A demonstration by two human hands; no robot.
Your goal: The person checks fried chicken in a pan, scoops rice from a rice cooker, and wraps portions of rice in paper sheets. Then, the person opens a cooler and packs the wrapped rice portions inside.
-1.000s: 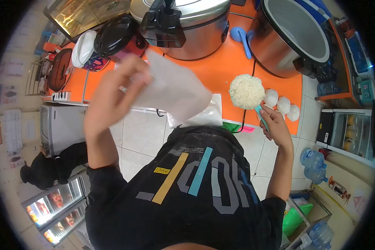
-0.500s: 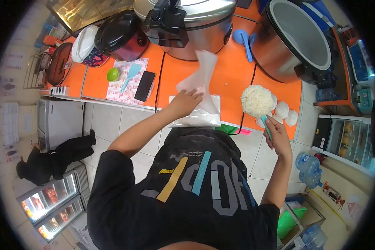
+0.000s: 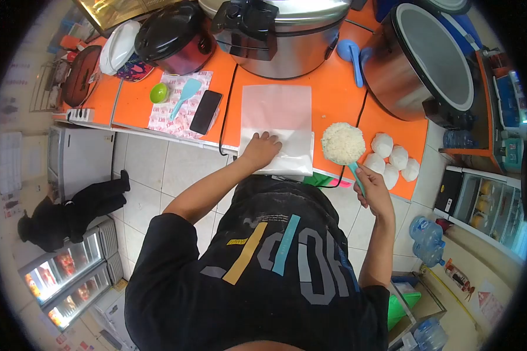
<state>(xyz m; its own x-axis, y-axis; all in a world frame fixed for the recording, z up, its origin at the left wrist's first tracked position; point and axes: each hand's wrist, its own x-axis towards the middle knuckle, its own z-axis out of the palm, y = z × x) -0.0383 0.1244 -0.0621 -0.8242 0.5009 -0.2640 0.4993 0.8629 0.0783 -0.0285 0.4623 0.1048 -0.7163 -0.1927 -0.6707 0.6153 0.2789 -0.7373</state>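
In the head view, gripping a turquoise-handled scoop (image 3: 357, 177) in the right hand (image 3: 373, 190), with fingers and thumb closed round the lower part of the handle. Holding a domed mound of white cooked rice (image 3: 344, 143) at the scoop's far end, ahead of that grip and slightly to its left, over the orange tabletop (image 3: 334, 103); cannot tell from this angle whether raised or resting. Just right of the rice, near the right hand, grouped close together: five rounded white wrapped lumps (image 3: 398, 157). With the left hand (image 3: 262, 151) palm down and fingers loosely spread, pinching nothing, resting on a translucent whitish rectangular sheet (image 3: 278, 108). Spread flat ahead of the left hand and to its right, well apart from the right-hand grip, partly over glossy whitish plastic sheeting (image 3: 295, 165) at the table edge. Farther left, on pink-and-white printed paper (image 3: 159, 121): a black phone (image 3: 205, 112), a pale blue spatula (image 3: 190, 89) and, at its edge, a small lime-green bowl (image 3: 159, 92).
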